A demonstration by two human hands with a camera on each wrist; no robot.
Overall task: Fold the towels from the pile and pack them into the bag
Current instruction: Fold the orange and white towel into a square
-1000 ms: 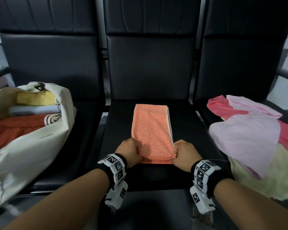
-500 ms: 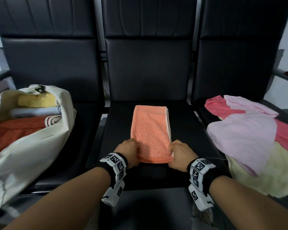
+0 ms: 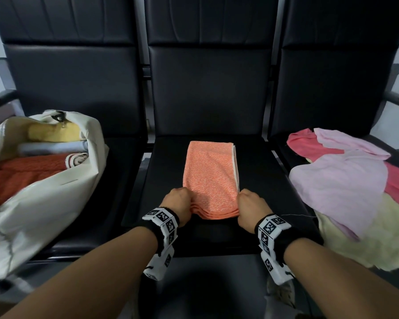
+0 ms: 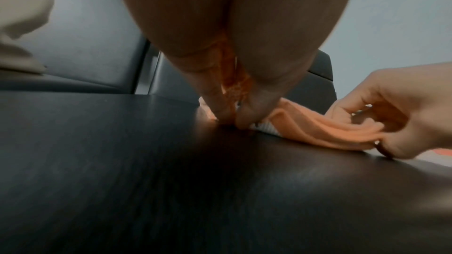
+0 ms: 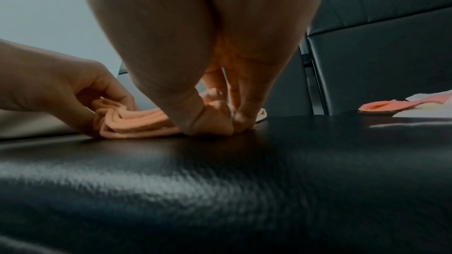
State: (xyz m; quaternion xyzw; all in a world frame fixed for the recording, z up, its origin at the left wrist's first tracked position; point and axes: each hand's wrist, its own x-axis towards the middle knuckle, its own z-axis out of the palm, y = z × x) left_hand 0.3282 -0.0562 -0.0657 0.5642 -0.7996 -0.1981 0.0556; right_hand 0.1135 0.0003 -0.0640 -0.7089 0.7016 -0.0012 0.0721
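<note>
Left hand [image 3: 178, 204] and right hand [image 3: 251, 209], fingers curled, each pinching the folded orange towel's [image 3: 211, 178] near corners.

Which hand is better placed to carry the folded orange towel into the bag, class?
Left, probably. Both hands pinch the orange towel's near corners, but the bag sits on the seat beside the left hand; the right hand would have to cross over.

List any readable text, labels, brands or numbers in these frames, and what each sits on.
None: no words, brands or numbers can be read in any view.
Left wrist band: black-and-white square marker patterns only, no letters.
Right wrist band: the same kind of marker patterns, no letters.
Bag: plain cream fabric, no print visible.
Orange towel: no tag or label visible.
</note>
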